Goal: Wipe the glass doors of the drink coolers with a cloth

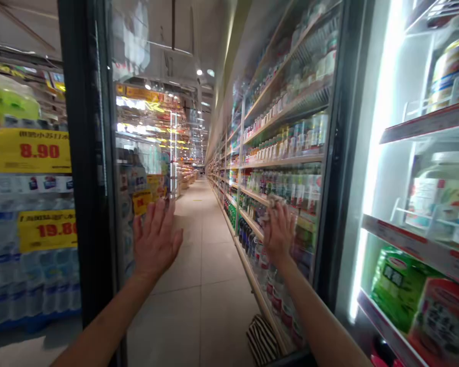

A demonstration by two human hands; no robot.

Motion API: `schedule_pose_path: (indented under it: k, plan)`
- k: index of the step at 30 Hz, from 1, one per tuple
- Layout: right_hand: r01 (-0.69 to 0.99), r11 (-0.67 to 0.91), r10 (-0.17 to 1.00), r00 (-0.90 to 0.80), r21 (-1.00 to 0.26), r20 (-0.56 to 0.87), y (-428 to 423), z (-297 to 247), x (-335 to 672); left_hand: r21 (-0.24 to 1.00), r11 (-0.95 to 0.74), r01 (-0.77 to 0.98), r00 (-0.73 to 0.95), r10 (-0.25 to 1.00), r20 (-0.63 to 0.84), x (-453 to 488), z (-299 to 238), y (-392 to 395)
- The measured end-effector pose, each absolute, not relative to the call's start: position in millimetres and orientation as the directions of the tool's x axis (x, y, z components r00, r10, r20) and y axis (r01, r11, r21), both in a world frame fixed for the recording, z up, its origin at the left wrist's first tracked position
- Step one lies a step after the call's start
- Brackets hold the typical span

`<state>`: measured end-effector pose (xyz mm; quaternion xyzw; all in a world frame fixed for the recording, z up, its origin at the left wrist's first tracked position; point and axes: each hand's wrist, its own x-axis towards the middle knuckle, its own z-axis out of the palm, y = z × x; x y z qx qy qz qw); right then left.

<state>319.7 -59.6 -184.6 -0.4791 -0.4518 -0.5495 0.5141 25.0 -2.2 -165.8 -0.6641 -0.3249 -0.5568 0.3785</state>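
A glass cooler door (214,244) with a black frame (331,168) stands in front of me, and the aisle shows through it. My left hand (155,242) is open, palm toward the pane at the door's left side, fingers stretched upward; it looks to be resting on the glass. On the right half of the pane, my right hand (280,232) presses a crumpled greyish cloth (276,200) against the glass. Part of the cloth sticks out beyond the fingertips, and the rest is hidden under the hand.
Right of the door are lit cooler shelves (424,125) with a white-capped bottle (439,188), a green pack (400,285) and a red pack (443,321). Packed water bottles (30,285) with yellow price signs (34,150) stand left. A striped item (262,340) appears low down.
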Motion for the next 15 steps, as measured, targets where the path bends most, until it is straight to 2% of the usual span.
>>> schedule_pose_path:
  k: [2,3,4,7,9,10,14,15]
  plan:
    - [0.98,-0.085,-0.233,0.154,-0.177,0.96,-60.3,-181.0,333.2,-0.138,-0.496,0.857,0.173,0.026,0.985,25.5,-165.9,-3.0]
    - [0.973,-0.081,-0.257,0.188,-0.215,0.948,-59.9,-180.3,334.8,-0.135,-0.497,0.857,0.172,0.029,0.985,25.9,-166.0,-3.7]
    - [0.978,-0.077,-0.252,0.17,-0.194,0.953,-59.2,-180.7,332.7,-0.131,-0.502,0.855,0.166,0.025,0.986,26.5,-165.9,-4.5]
    - [0.996,-0.052,-0.131,-0.076,0.07,0.988,-57.3,-185.9,317.2,-0.098,-0.537,0.838,0.137,0.034,0.99,27.9,-165.2,-7.1]
    - [0.985,-0.044,-0.084,-0.168,0.165,0.982,-58.3,-188.1,317.3,-0.07,-0.555,0.829,0.121,0.054,0.991,28.3,-164.7,-8.4]
    - [0.988,-0.053,-0.09,-0.147,0.143,0.985,-59.6,-187.8,323.2,-0.065,-0.56,0.826,0.118,0.059,0.991,28.3,-164.6,-8.6]
    - [0.973,-0.1,-0.231,0.179,-0.206,0.956,-65.2,-181.3,359.4,-0.094,-0.545,0.833,0.133,0.031,0.991,27.5,-164.9,-6.2]
    - [0.963,-0.099,-0.253,0.219,-0.251,0.942,-65.2,-180.3,362.5,-0.117,-0.53,0.84,0.143,0.008,0.99,27.1,-165.2,-4.9]
